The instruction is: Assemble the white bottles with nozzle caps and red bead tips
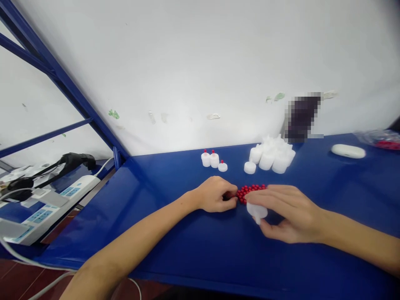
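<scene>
While my right hand (290, 213) pinches a bottle (257, 211), left hand (217, 195) likely picks red caps (248, 190), grip unclear; next, probably, nozzle alignment

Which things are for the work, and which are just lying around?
Seems part of the job:
white container in the right hand
small red tips near the left hand
three red-tipped white containers
cluster of white containers

Seems just lying about:
power strip
black strap
white oval case

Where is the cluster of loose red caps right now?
In the head view, the cluster of red caps lies on the blue table, right of centre, between the left hand and the right hand.
</scene>
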Demonstrator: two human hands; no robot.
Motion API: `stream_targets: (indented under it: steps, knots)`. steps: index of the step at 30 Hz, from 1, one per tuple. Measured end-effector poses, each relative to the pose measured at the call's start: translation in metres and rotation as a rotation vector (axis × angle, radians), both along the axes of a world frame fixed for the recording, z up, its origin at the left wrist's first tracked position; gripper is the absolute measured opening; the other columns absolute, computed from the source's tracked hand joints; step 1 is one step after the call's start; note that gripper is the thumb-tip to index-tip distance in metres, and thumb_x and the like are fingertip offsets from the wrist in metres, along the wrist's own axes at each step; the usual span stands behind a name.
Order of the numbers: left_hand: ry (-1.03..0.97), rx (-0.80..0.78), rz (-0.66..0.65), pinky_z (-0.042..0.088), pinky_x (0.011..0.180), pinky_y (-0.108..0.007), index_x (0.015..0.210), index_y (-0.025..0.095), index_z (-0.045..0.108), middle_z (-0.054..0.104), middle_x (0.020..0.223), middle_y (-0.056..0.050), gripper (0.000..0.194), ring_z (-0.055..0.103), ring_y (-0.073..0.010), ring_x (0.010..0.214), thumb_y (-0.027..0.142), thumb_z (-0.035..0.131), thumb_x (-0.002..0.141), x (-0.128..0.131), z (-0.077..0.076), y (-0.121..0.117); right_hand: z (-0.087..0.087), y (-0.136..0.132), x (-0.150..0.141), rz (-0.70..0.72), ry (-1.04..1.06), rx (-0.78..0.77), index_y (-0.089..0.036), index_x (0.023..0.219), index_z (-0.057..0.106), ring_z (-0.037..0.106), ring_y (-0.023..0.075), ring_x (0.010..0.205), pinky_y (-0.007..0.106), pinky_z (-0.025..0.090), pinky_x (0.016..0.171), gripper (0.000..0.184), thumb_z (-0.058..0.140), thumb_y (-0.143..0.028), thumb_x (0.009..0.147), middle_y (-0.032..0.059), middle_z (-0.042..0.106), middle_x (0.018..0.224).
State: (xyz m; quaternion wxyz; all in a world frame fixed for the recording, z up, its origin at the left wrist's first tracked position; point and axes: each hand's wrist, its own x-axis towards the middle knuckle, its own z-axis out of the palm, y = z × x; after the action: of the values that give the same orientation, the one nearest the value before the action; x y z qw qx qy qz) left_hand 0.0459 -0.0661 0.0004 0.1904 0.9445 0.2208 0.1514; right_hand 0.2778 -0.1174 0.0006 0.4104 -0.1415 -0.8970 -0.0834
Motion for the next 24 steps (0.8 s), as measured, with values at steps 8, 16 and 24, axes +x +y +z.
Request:
stream_targets:
  steps: [8,16,24]
  knots:
    - [-0.505,0.044,0.131,0.027,0.048,-0.02,0.069,0.016,0.049,0.04,0.055,0.006,0.023,0.032,-0.0056,0.048,0.023,0.054,0.091,0.002,-0.004,-0.004,-0.002,0.015,0.007,-0.138,0.039,-0.061,-0.018,0.11,0.057,0.071,0.0187,0.084,0.031,0.055,0.071,0.027,0.067,-0.018,0.084,0.0081,0.074,0.102]
    - [-0.543,0.149,0.086,0.033,0.053,-0.021,0.075,0.015,0.056,0.047,0.062,0.003,0.021,0.039,-0.0071,0.054,0.021,0.051,0.095,0.015,0.002,-0.016,0.0,0.017,0.007,-0.184,0.098,-0.093,-0.019,0.1,0.058,0.062,0.0123,0.063,0.028,0.047,0.061,0.021,0.068,-0.016,0.082,0.0017,0.072,0.085]
    - [-0.525,0.112,0.069,0.036,0.058,-0.023,0.082,0.015,0.057,0.05,0.068,0.002,0.021,0.043,-0.0086,0.059,0.018,0.045,0.099,0.014,-0.002,-0.014,0.001,0.014,0.007,-0.196,0.096,-0.109,-0.019,0.096,0.056,0.056,0.0116,0.057,0.027,0.046,0.057,0.021,0.07,-0.02,0.081,0.0009,0.07,0.079]
